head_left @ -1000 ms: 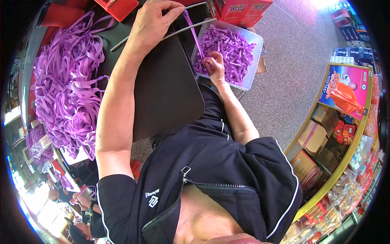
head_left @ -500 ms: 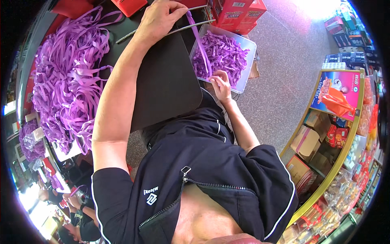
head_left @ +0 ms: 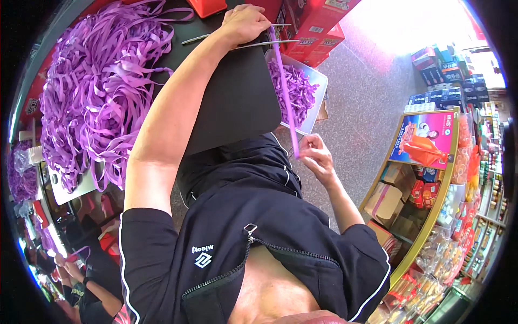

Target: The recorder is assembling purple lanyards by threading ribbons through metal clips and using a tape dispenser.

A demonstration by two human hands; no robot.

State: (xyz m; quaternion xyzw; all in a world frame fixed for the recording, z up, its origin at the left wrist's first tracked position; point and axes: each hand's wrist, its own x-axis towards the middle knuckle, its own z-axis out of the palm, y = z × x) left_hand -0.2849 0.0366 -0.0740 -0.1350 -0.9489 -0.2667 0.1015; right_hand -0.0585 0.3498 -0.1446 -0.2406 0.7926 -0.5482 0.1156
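Note:
A purple ribbon runs taut between my two hands. My left hand is closed at its far end, fingers bent over the edge of the black table, beside two thin metal rods. Nearer my body, my right hand pinches the ribbon's lower end between thumb and fingers. Below the ribbon, a translucent plastic bin holds many short purple ribbon pieces. To the left of my left arm lies a big heap of long purple ribbons.
Red boxes stand behind the bin. A red object sits at the table's far edge. On the right is a gold-edged display case with cartons and packaged goods. At lower left another person's arms handle purple ribbon.
My right hand has drawn back toward my body and away from the bin, the ribbon stretching longer between my hands. My left hand stays by the rods. The whole view has shifted slightly.

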